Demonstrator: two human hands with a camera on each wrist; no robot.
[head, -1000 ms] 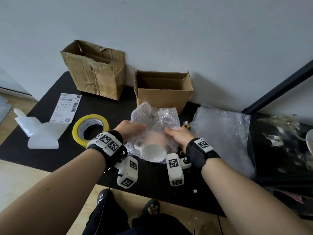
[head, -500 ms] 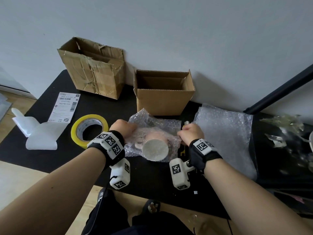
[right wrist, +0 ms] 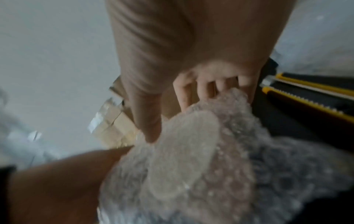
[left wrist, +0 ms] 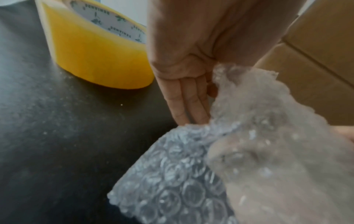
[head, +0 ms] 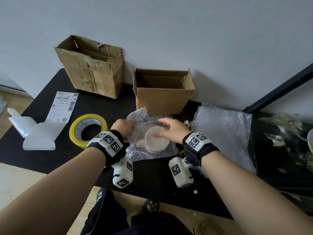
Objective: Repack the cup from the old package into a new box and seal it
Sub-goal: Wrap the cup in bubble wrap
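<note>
Now wrapped over: pink cup [head: 156, 139] lying on its side at frame centre on the black desk [head: 50, 155], round base toward the camera, sheet of bubble wrap [head: 140, 119] drawn across it where half a second ago the base showed bare. Left hand [head: 122, 128] at the left edge of the bundle, fingers [left wrist: 188, 100] straight and close together, thumb side pinching a bunched fold of the wrap; a second ago spread under the raised sheet. Right hand [head: 171, 131] moved in from the right edge of the wrap to lie over the top of the cup, fingers [right wrist: 184, 91] curled round the far side of the covered cup, thumb pressed on the near rim of the base.

Behind the bundle, against the wall: new box [head: 163, 92], flaps up and open, unchanged in place; to its left, upper left of centre, crumpled old package [head: 92, 70], also open. Yellow tape roll [head: 88, 128] flat on the desk just left of the left wrist, as before. Shipping label [head: 62, 106] and white foam pieces [head: 33, 133] at far left. Second bubble sheet [head: 223, 131] spread at right of frame, yellow-and-black utility knife [right wrist: 310, 94] between it and the bundle, mostly hidden in the head view by the right hand.
</note>
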